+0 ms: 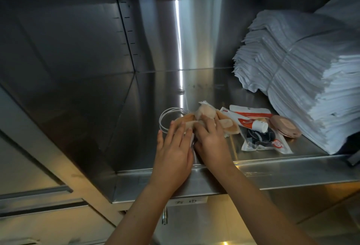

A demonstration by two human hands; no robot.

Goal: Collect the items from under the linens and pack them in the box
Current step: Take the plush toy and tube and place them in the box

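Small items lie on a steel shelf (214, 87) left of a tied stack of white linens (303, 81). My left hand (173, 147) lies with straight fingers on a beige packet (185, 121) beside a coiled white cable (165, 117). My right hand (210, 139) rests on a peach wrapped item (206, 113), fingers slightly bent over it. To the right are a tan pad (288, 126), a white and red tube (251, 123) on a clear pouch with a dark item (261, 137), and a round pink compact (286, 128). No box is in view.
The shelf sits inside a stainless steel cabinet with a back wall (175, 20) and a left side wall (58, 50). A label (187, 201) is stuck on the shelf's front lip. Drawer fronts (39, 205) show at the lower left.
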